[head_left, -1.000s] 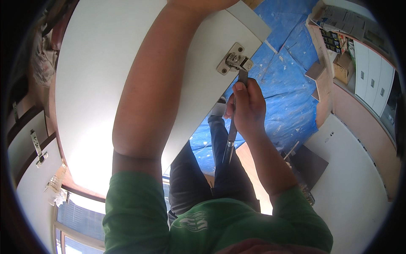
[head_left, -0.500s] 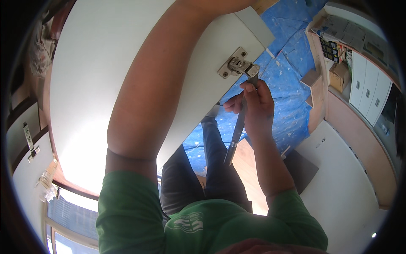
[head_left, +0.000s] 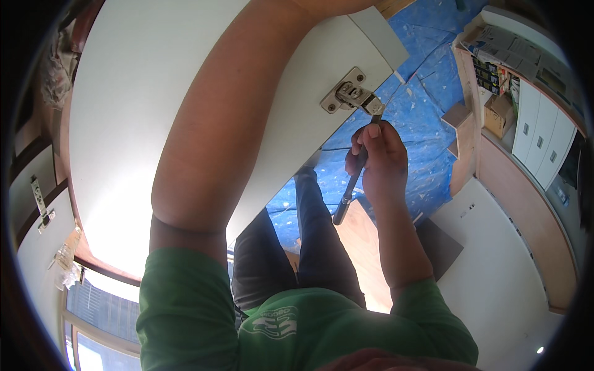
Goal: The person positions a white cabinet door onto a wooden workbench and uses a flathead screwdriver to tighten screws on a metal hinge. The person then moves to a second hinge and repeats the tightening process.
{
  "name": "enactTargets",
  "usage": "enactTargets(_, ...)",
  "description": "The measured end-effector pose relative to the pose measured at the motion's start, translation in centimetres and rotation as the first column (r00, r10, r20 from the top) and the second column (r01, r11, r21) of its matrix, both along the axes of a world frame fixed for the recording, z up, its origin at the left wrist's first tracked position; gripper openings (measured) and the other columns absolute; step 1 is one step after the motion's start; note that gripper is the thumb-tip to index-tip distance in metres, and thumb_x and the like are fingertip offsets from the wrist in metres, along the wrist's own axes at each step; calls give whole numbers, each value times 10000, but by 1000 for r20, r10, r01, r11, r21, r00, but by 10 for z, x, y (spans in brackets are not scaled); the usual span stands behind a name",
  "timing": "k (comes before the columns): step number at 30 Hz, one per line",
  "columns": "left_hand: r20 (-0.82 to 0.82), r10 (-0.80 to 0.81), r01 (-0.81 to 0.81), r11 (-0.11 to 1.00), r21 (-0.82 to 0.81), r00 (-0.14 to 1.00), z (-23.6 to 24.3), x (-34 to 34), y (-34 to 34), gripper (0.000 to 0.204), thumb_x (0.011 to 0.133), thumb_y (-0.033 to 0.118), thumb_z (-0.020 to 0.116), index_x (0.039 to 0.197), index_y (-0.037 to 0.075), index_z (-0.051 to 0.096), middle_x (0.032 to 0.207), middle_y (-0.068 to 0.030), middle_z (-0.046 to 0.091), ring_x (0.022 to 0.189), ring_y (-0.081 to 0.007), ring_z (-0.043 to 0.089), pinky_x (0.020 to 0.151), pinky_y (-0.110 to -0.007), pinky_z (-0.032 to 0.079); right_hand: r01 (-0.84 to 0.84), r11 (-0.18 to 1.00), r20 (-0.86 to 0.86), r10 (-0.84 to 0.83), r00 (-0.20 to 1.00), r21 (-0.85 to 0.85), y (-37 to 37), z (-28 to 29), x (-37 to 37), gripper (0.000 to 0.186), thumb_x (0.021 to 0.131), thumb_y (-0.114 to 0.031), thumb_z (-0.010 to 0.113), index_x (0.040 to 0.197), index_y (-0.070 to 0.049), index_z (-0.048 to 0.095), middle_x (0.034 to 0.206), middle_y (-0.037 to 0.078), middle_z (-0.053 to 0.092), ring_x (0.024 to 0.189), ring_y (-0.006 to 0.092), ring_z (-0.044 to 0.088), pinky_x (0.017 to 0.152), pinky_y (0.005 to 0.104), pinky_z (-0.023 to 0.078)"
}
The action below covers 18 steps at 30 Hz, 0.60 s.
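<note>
My right hand (head_left: 387,151) is closed around a slim dark grey rod-like tool (head_left: 351,188) with a silver band near its lower end. The tool's upper end meets the outer end of a metal cabinet hinge (head_left: 354,96), and its exact kind does not show. The hinge is screwed to a large white door panel (head_left: 297,117) and sticks out past its edge. My left arm reaches across the panel to the top of the view. Only the wrist end of my left hand (head_left: 334,6) shows there, with its fingers out of the picture.
Blue sheeting (head_left: 421,117) covers the floor beyond the panel. At right stand white drawers (head_left: 535,123) and a cardboard box (head_left: 497,114) on a shelf. Another white panel (head_left: 495,241) lies lower right. A second hinge (head_left: 42,204) shows on a board at far left.
My right hand has shifted slightly right with the tool, and its fingers are drawn in closer. The tool's lower end has swung up a little. My left arm stays across the panel.
</note>
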<state>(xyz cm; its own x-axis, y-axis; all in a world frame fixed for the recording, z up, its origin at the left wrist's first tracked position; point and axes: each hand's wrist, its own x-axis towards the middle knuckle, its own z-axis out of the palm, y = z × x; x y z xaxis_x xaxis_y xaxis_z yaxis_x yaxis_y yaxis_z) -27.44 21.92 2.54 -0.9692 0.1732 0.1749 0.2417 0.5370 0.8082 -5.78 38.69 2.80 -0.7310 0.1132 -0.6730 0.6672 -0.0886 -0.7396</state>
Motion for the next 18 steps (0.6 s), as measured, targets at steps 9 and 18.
enactTargets(9, -68, 27, -29, 999, -24, 997, 2, 6, 3, 347, 919, 336, 592, 814, 50, 757, 744, -186, 715, 754, -383, 714, 800, -462, 571, 74, 986, 99, -60, 993, -146, -6, 3, -1, 266, 1071, -276, 561, 1041, -17, 611, 730, 135, 684, 522, 182, 651, 500, 299, 553)
enactTargets(18, -7, -1, 1, 997, -82, 1000, -6, -4, 3, 367, 933, 341, 570, 808, 49, 754, 774, -190, 723, 807, -382, 712, 875, -471, 542, -42, 997, 17, 44, 999, -67, -9, 2, 2, 291, 1082, -277, 529, 1174, -16, 616, 690, 99, 610, 507, 167, 542, 495, 306, 448)
